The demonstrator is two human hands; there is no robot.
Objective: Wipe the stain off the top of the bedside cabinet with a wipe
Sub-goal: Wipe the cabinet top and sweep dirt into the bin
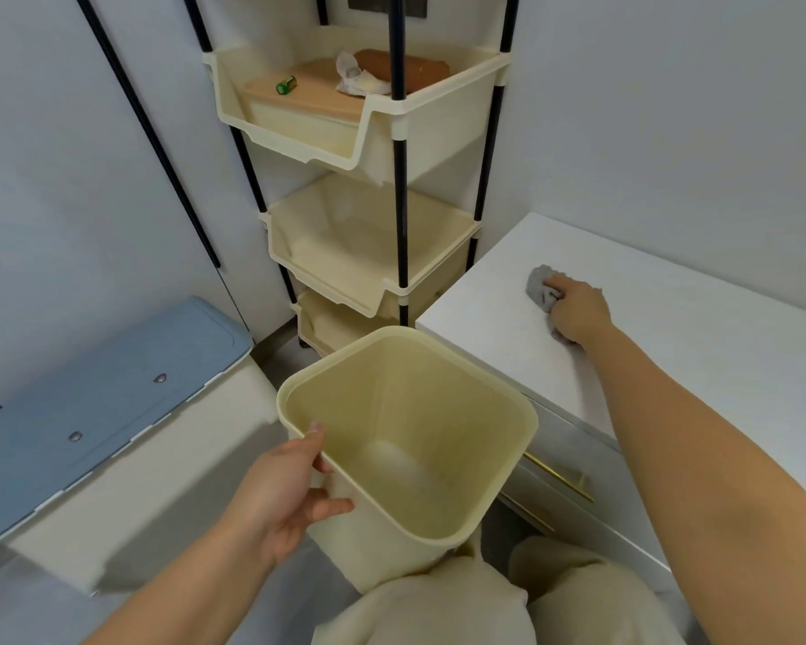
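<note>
The right hand (578,311) is pressed down on a crumpled grey wipe (541,287) on the white top of the bedside cabinet (485,318), toward the top's far left corner and a little in from the left edge. The fingers are curled closed over the wipe, part of which bulges out ahead of the knuckles and part of which trails under the heel of the hand. No stain can be made out on the visible surface; whatever remains is judged to lie beneath the wipe or to be too faint to see. The left hand (285,495) holds a cream plastic bin (494,393) by its near rim, thumb over the lip and fingers wrapped on the outer wall; the bin is tilted, mouth up, just beside the cabinet's front left corner and appears empty. Step in hand is judged to be the wiping stroke itself. For a clean result, pressure should be kept flat through the pads and not the fingertips alone, the wipe should be gathered so that no loose tail drags loosened dirt back, and strokes should be drawn toward the near left edge, where the bin is held, with overlapping passes. A fresh face of the wipe should be turned under if smearing is noted. The bin should be held steady below the level of the top.
</note>
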